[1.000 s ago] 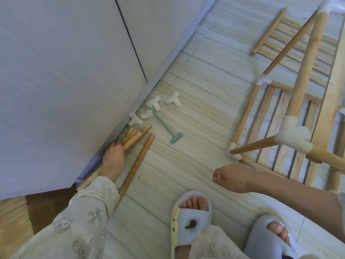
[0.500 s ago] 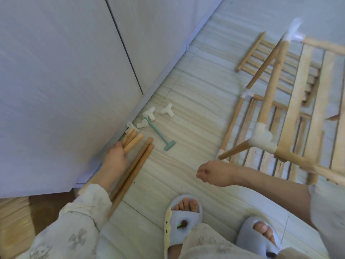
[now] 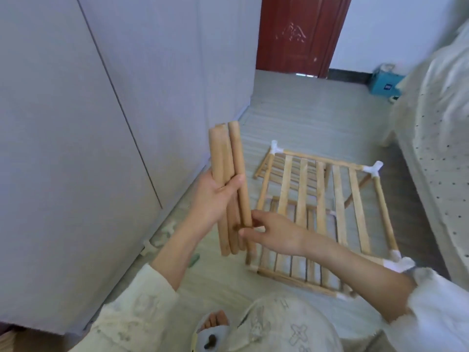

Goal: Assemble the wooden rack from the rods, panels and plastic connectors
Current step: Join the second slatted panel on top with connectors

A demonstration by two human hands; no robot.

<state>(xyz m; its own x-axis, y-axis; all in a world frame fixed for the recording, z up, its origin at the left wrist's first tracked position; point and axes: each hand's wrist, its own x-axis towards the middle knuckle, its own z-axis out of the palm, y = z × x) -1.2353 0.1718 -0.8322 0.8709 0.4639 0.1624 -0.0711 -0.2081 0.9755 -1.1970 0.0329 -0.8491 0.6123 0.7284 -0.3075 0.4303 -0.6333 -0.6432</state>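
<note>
Gripping a bundle of wooden rods upright in the left hand, thumb wrapped across the front and fingers curled behind, so clamped firmly on the bundle near its middle. Reaching in with the right hand just below that grip, fingers partly spread and touching the lower end of the outermost rod; whether actually pinching it, cannot tell through the blur. Rising well above the left grip, the rounded rod tops; hanging below it, the lower ends, level with the right fingertips. Lying on the floor beyond and to the right of both hands, the partly built rack of slatted panels, rods and white plastic connectors at its corners. Showing down past the left wrist, loose white connector pieces beside the wardrobe base. Sitting far behind the grip, a red door and a teal box.
</note>
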